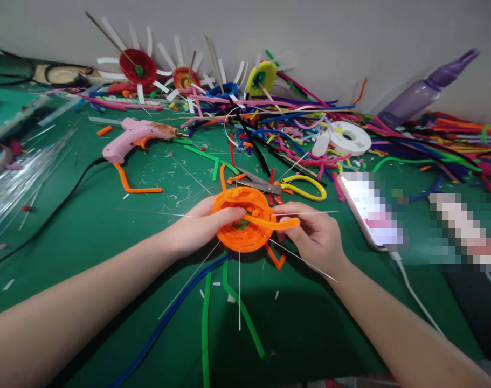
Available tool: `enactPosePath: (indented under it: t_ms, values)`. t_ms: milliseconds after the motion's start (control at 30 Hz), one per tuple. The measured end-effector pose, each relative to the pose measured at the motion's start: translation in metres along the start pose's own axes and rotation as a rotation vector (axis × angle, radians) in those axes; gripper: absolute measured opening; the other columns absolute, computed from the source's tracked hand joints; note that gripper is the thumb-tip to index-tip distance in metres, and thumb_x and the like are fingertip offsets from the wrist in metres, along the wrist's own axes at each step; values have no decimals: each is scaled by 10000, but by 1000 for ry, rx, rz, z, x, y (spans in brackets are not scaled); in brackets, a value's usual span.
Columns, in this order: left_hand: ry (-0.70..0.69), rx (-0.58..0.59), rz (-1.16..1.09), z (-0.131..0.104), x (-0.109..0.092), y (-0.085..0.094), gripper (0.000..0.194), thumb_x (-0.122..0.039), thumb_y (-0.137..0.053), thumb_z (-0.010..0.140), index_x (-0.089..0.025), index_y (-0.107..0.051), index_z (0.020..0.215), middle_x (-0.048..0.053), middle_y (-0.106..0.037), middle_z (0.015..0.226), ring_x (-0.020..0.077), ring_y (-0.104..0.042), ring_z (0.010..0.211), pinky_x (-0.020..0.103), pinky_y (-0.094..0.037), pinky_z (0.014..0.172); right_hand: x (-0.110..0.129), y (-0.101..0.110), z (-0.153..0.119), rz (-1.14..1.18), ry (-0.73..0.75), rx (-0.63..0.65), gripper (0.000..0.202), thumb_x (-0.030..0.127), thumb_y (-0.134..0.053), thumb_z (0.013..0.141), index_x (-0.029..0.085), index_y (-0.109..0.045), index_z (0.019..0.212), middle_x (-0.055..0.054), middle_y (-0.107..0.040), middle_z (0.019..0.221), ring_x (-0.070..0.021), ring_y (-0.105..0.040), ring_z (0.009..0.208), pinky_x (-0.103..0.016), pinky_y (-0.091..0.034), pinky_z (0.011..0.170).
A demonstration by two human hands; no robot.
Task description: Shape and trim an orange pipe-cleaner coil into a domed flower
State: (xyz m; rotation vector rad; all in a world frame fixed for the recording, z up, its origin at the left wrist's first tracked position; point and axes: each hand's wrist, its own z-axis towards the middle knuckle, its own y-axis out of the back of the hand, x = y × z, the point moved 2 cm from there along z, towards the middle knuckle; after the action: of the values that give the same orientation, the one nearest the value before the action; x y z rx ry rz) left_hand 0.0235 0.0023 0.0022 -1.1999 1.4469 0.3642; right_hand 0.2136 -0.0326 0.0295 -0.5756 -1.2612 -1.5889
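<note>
Muted light shadows the table [310, 328] (edges blur).

A round orange coiled disc [245, 240] is resting between the left hand [199, 226] and right hand [318, 231], with yellow-handled metal scissors [274, 188] lying just behind it on the flat green tabletop [310, 334]. A pink plastic glue gun [126, 139] is lying behind and left; a pale rectangular phone [360, 207] is lying right, before a round white spool [357, 143].

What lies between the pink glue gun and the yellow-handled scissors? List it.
In the head view, a long green strip, a short green piece and an orange strip lie between the glue gun and the scissors.
</note>
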Motion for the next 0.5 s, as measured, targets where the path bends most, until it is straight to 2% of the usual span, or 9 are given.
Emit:
enactPosePath:
  t_ms: [100, 200, 333, 500]
  values:
    - [-11, 25, 18, 0, 0, 1, 279, -345, -713, 780, -166, -713, 994, 51, -762, 990, 219, -704, 929, 295, -559, 835, -1, 0, 0, 53, -44, 55, 215, 285, -560, 887, 152, -723, 933, -67, -753, 873, -126, -688, 680, -217, -540, 551]
    - [-8, 52, 49, -1, -1, 0, 264, -343, -698, 799, -167, -709, 995, 52, -762, 982, 211, -703, 922, 281, -558, 827, -1, -2, 0, 30, -26, 88, 180, 280, -596, 859, 153, -717, 900, -40, -731, 795, -107, -642, 616, -207, -507, 528]
    - [-21, 83, 133, -2, -4, -2, 246, -335, -676, 822, -168, -702, 1001, 48, -760, 998, 196, -698, 925, 258, -554, 827, -1, -3, -1, -9, -18, 94, 129, 255, -618, 843, 152, -687, 808, 0, -673, 671, -77, -564, 524, -186, -443, 462]
    - [-22, 97, 145, -2, -5, -3, 267, -342, -656, 836, -161, -686, 1030, 55, -754, 1026, 190, -696, 940, 253, -551, 839, 1, -4, 0, -10, -8, 79, 101, 220, -615, 844, 152, -665, 789, 9, -666, 660, -63, -546, 509, -169, -415, 443]
